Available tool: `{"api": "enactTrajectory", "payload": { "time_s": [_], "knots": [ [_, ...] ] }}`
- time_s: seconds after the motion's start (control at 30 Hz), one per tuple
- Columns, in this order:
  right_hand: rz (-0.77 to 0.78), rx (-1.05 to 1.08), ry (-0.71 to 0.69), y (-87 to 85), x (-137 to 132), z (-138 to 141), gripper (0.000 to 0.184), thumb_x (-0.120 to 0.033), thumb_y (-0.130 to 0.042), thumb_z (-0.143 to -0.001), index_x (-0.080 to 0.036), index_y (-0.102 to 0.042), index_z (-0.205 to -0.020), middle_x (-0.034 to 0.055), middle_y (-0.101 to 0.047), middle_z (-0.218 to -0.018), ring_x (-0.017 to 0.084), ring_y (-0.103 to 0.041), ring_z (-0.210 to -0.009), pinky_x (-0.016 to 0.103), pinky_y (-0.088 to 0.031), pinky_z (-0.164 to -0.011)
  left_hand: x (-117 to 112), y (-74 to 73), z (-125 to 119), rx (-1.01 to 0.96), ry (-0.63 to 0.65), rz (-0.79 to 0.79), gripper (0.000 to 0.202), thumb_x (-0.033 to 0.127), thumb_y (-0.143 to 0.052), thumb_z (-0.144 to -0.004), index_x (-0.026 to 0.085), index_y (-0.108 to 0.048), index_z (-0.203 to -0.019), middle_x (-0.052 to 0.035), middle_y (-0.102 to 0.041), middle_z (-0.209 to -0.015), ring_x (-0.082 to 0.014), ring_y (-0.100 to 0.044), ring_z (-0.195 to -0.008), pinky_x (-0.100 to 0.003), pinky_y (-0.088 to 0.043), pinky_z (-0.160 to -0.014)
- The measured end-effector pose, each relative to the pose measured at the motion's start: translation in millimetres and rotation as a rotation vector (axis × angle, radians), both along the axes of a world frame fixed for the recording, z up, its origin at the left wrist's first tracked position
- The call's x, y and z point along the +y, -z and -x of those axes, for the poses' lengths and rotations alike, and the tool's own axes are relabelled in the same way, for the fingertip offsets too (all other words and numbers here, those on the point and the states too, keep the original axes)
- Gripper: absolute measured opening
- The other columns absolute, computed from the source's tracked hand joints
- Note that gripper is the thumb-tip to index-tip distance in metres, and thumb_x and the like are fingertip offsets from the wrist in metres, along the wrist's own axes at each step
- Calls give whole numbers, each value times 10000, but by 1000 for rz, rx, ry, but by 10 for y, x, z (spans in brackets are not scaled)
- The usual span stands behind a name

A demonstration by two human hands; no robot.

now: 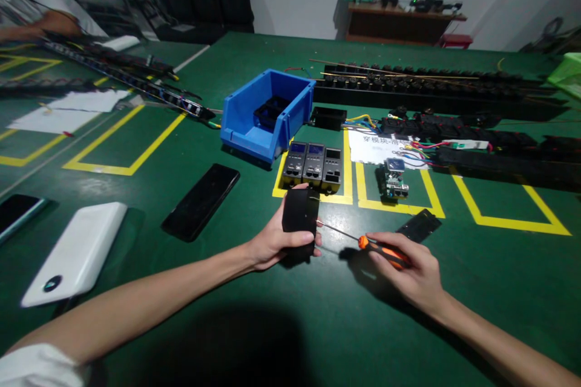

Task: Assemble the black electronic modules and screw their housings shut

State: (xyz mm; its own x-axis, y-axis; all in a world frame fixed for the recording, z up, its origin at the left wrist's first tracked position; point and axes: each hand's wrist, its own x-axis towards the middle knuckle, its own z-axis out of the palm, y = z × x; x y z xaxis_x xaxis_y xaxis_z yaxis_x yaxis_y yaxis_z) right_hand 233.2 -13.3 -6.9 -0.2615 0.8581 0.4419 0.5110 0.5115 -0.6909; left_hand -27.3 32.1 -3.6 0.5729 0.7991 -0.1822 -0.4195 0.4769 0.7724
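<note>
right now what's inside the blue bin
Black box-shaped parts lie inside the blue bin. Its front wall hides the floor in front of and beneath them, so their number, and anything lying lower down, cannot be told.

A blue bin point(265, 113) sits far on the green worktop point(290, 314); a black phone point(201, 201) and white power bank point(75, 253) lie near left.

matt black plastic module point(299, 214), thin metal-shafted screwdriver point(363, 242), matt green table point(318, 326).
</note>
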Motion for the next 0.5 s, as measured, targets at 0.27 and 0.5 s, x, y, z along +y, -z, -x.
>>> {"api": "enactTrajectory", "payload": {
  "time_s": [0.27, 0.5],
  "knots": [
    [-56, 30, -52, 31, -34, 18, 274, -151, -669, -817, -242, -658, -1075, 43, -748, -844, 181, -700, -694, 280, -563, -621, -48, 23, -17, 50, 45, -134, 782, 131, -701, -753, 380, -197, -1296, -9, -549, -955, -159, -644, -730, -373, -573, -647],
    [-64, 56, -58, 20, -29, 24, 280, -125, -662, -812, -228, -673, -1072, 49, -742, -806, 176, -686, -666, 274, -542, -585, -65, 2, -30, 87, 23, -165, 717, 154, -718, -750, 350, -233, -1242, -18, -547, -971, -170, -658, -736, -390, -579, -657]
  ]
}}
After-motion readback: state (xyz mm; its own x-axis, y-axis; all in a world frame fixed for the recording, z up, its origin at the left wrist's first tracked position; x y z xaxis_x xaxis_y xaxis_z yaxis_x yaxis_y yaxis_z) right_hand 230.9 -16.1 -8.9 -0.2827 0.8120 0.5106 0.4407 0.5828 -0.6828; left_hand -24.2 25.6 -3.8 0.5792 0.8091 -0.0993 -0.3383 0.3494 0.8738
